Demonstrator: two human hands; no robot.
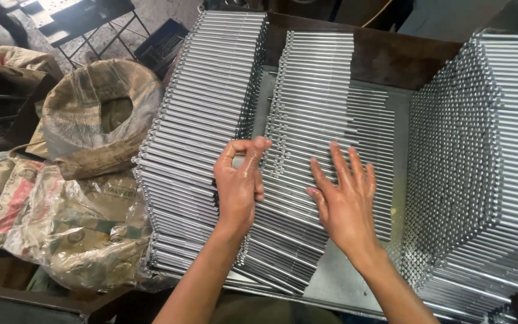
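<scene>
My left hand (239, 183) pinching thumb to forefinger against the edge of the middle stack of steel rods (307, 150), my right hand (344, 195) released, flat, fingers spread on that stack, taller rod stack (202, 120) at nine o'clock, honeycomb rod bundle (469, 162) at three o'clock, wrapped coil (100, 117) at ten o'clock.

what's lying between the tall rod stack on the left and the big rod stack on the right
In the head view, a lower middle stack of metal rods lies between them on the metal tray; both hands, left hand and right hand, rest there.
</scene>
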